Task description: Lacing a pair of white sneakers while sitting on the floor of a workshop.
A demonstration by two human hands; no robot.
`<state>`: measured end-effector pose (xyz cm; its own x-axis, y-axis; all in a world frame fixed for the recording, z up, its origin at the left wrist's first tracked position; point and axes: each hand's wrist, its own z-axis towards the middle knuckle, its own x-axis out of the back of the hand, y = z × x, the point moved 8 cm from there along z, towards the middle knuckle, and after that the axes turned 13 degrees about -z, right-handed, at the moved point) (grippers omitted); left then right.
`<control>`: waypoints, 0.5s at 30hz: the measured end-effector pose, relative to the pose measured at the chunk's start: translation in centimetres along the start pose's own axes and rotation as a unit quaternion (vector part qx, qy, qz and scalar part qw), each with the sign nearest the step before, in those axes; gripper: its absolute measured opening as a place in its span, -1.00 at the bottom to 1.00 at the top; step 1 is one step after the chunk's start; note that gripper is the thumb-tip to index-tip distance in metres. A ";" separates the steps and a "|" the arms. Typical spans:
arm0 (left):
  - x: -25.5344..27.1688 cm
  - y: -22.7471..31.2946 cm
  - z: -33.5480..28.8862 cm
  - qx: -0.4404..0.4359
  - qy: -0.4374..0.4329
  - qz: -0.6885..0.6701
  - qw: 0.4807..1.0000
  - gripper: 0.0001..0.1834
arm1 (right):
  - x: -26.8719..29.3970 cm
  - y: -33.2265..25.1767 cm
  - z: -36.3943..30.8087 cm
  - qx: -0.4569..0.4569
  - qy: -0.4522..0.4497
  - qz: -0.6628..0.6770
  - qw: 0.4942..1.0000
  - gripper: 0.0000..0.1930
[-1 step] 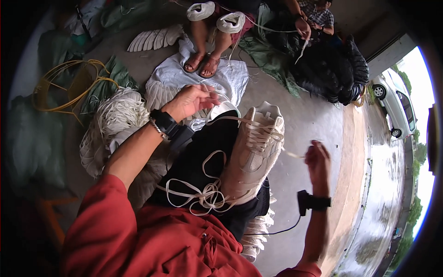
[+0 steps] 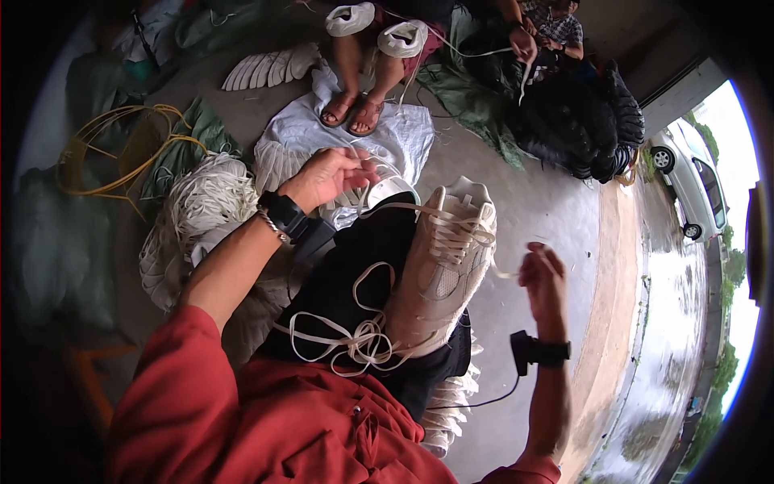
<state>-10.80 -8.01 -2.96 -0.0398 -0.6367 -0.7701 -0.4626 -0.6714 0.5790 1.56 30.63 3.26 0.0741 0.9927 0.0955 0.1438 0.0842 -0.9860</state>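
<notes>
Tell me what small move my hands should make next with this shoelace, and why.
Probably draw both lace ends outward evenly. The left hand and the right hand each pinch an end of the lace threaded through the cream shoe on the lap, and the left strand still bows slack toward the eyelets, so the lacing looks not yet snug.

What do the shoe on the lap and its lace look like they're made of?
Shoe: apparently a cream upper of matte mesh and suede-like panels, judging by the soft, dull surface; the exact fabric is unclear. Lace: flat woven textile, probably cotton or polyester, limp and matte, pulled between the left hand and right hand.
</notes>
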 end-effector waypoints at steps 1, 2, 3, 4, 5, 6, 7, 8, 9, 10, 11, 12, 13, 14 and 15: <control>0.8 0.2 -0.1 -0.005 0.021 -0.009 1.000 -0.84 | -2.6 -0.4 -0.2 0.015 -0.024 -0.030 0.999 -0.81; 1.4 0.5 -0.1 -0.010 0.026 -0.016 0.999 -0.85 | -4.5 -1.1 -0.3 0.034 -0.040 -0.053 0.997 -0.80; 2.0 0.7 -0.2 -0.016 0.043 -0.020 0.999 -0.86 | -5.9 -1.9 -0.3 0.055 -0.055 -0.069 0.995 -0.79; 2.5 0.9 -0.3 -0.020 0.058 -0.024 0.998 -0.86 | -6.8 -2.6 -0.4 0.074 -0.057 -0.103 0.990 -0.80; 2.9 1.1 -0.4 -0.022 0.073 -0.022 0.997 -0.85 | -7.5 -3.4 -0.4 0.097 -0.066 -0.132 0.984 -0.81; 3.3 1.2 -0.4 -0.022 0.085 -0.022 0.996 -0.84 | -7.4 -3.6 -0.3 0.088 -0.050 -0.152 0.983 -0.80; 3.5 1.3 -0.4 -0.024 0.094 -0.023 0.995 -0.83 | -7.2 -3.7 -0.1 0.078 -0.035 -0.173 0.981 -0.80; 3.7 1.3 -0.5 -0.022 0.097 -0.020 0.995 -0.83 | -6.9 -3.7 0.0 0.067 -0.019 -0.193 0.979 -0.78; 3.7 1.3 -0.5 -0.022 0.095 -0.019 0.995 -0.84 | -6.9 -3.6 0.2 0.058 -0.022 -0.210 0.976 -0.77; 3.7 1.3 -0.5 -0.022 0.092 -0.018 0.995 -0.84 | -6.9 -3.4 0.5 0.050 -0.023 -0.226 0.973 -0.75; 3.8 1.3 -0.6 -0.018 0.089 -0.015 0.996 -0.84 | -6.9 -3.2 0.7 0.043 -0.025 -0.242 0.969 -0.74; 3.8 1.1 -0.6 -0.015 0.087 -0.011 0.996 -0.83 | -7.0 -3.0 0.8 0.037 -0.031 -0.250 0.967 -0.73; 3.8 1.0 -0.6 -0.012 0.085 -0.007 0.996 -0.83 | -7.1 -2.9 1.0 0.041 -0.029 -0.304 0.951 -0.75; 3.9 1.0 -0.6 -0.012 0.086 -0.009 0.996 -0.83 | -7.3 -2.8 1.2 0.044 -0.031 -0.353 0.934 -0.76; 4.0 1.0 -0.6 -0.012 0.088 -0.011 0.996 -0.83 | -7.2 -2.5 1.4 0.024 -0.023 -0.408 0.912 -0.78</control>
<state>-10.84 -11.43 -5.30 0.1276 -0.6775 -0.7244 -0.4406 -0.6931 0.5706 -0.71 23.40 4.79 -0.0804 0.6001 0.7959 0.0894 0.7996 -0.5939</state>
